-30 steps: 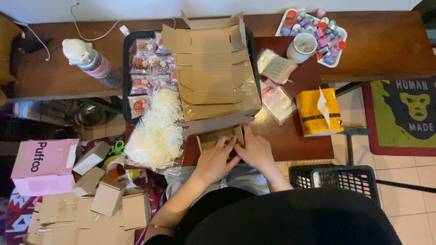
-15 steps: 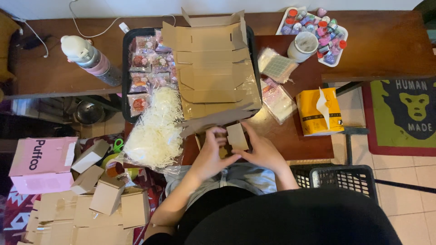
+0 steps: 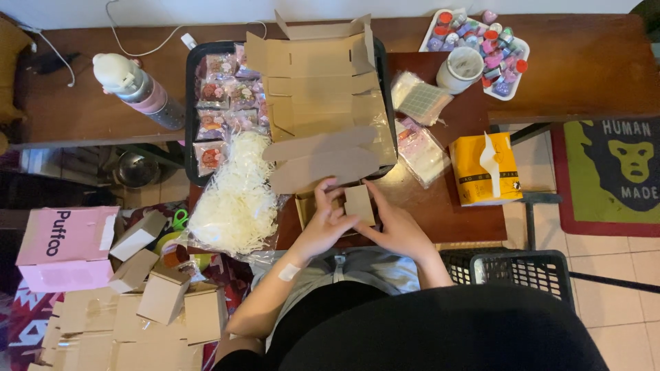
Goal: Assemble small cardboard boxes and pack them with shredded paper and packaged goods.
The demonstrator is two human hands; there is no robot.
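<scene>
Both hands work a small brown cardboard box point(image 3: 347, 206) at the table's point(image 3: 440, 213) near edge: the left hand point(image 3: 323, 223) curled around its side, the right hand point(image 3: 395, 227) flatter, fingers pinching a stiff flap. Beside lies fluffy white paper shred point(image 3: 237, 196). Behind, flat cardboard blanks point(image 3: 320, 103) fill a black tray point(image 3: 190, 103).

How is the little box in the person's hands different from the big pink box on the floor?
The small cardboard box is plain brown; the pink box is bright pink with dark lettering. The small cardboard box is far smaller. It is held between the left hand and right hand at the table edge, its flaps unfolded, while the pink box lies on the floor. Both are cardboard boxes.
</scene>
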